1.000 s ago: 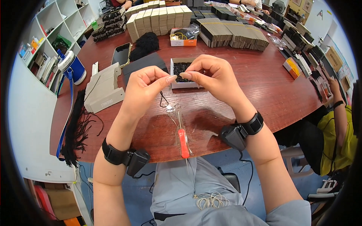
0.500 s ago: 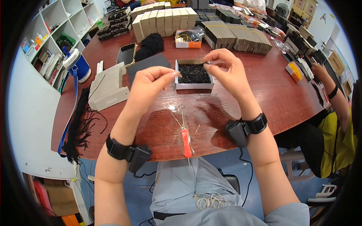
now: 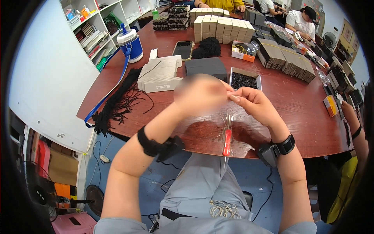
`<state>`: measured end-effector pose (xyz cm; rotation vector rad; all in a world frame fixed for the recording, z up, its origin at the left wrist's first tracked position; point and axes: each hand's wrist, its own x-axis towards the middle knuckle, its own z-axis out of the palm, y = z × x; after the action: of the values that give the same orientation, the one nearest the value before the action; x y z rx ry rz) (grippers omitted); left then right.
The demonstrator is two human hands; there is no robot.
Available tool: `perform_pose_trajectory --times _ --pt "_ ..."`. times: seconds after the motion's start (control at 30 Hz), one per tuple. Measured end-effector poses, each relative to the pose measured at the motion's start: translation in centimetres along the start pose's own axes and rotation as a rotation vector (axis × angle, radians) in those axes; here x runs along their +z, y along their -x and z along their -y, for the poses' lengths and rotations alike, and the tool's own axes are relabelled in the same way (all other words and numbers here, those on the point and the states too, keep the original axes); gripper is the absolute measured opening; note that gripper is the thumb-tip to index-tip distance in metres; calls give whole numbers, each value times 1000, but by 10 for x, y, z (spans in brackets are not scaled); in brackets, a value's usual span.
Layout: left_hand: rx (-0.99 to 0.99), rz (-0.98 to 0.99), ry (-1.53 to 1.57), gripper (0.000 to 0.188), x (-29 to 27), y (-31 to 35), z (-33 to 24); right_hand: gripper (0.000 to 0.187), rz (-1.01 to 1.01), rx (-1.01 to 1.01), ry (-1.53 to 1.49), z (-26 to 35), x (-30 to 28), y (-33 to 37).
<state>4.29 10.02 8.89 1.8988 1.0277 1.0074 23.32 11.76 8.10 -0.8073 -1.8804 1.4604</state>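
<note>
My left hand (image 3: 200,95) and my right hand (image 3: 259,107) meet fingertip to fingertip above the table, just in front of a small white box (image 3: 249,73) of short black pieces. The right thumb and index finger pinch something too small to make out. A blur covers much of my left hand; its visible fingertips are closed against the right ones, and what they hold is hidden. Below the hands lies a red-handled tool (image 3: 226,142) with a thin metal shaft, at the table's near edge. Clear scraps or threads surround it.
Left of the hands are grey card pieces (image 3: 161,74), a dark stack (image 3: 206,67), black cords (image 3: 117,103) and a blue-and-white jug (image 3: 132,46). Behind are a phone (image 3: 183,50), an orange-and-white box (image 3: 243,52) and card stacks (image 3: 286,58). A co-worker's arm (image 3: 356,128) is at right.
My hands, apart on either side of the white box before, have come together nearer to me. The whole view has swung left, so the table's things sit further right.
</note>
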Motion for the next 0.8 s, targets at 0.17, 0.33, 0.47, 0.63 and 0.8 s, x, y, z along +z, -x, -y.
perform_pose_trajectory --times 0.17,0.33,0.47,0.63,0.8 --pt "84 -194 -884 32 -64 29 40 19 -122 -127 281 2 -6 18" --pt "90 -77 -1323 32 -90 35 53 19 -198 -137 269 1 -15 58" --pt "74 -43 -1403 12 -86 35 54 17 -265 -78 232 4 -22 88" --pt "105 -188 -1240 16 -89 44 52 16 -333 -80 221 4 -31 112" --pt "57 -58 -1225 28 -82 41 48 16 -364 -101 177 -2 -35 124"
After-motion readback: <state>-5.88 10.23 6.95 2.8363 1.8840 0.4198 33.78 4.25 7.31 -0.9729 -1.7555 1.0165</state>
